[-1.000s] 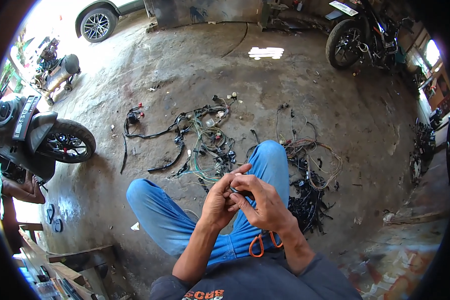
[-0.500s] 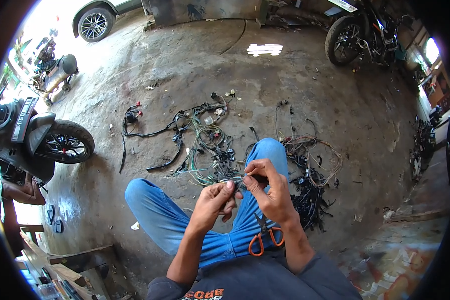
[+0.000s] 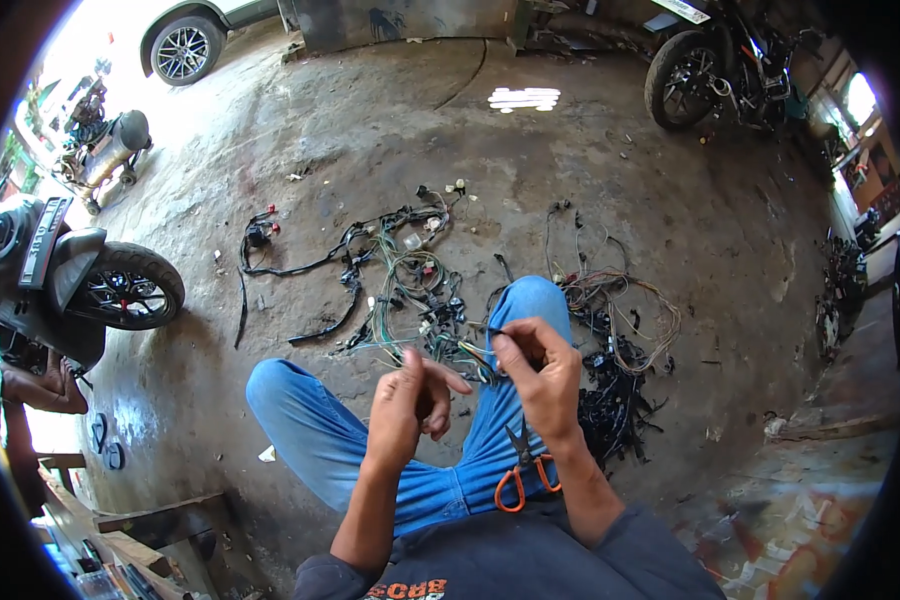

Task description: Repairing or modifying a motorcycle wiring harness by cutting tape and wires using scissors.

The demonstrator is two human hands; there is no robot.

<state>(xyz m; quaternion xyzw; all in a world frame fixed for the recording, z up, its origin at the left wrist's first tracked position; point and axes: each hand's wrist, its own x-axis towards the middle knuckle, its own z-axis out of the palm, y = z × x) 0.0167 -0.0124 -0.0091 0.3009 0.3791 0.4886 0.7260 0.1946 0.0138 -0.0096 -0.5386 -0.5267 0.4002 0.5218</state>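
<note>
Seated on the floor, I have my right hand [image 3: 542,385] raised by my right knee, pinching a thin black piece [image 3: 494,331] with wires at it. My left hand [image 3: 406,400] is just left of it, fingers curved and apart, with nothing visible in it. Cutters with orange handles [image 3: 512,486] and dark jaws rest on my jeans below my right hand. A tangled wiring harness [image 3: 402,270], with black wrapped runs, green wires and connectors, lies on the concrete beyond my hands. A second bundle of pale wires [image 3: 650,295] and a dark heap of wiring [image 3: 615,400] lie at my right.
A motorcycle [image 3: 130,285] stands left, with another person's arm [image 3: 50,385] beside it. Another motorcycle [image 3: 680,80] is back right, a wheeled tank machine [image 3: 120,145] and car wheel [image 3: 182,52] back left. Sandals [image 3: 107,440] and a wooden bench [image 3: 140,545] are lower left.
My hands were together on a small piece. My left hand has let go and moved down and left; my right hand keeps its pinch on the black piece, and the cutters show more fully.
</note>
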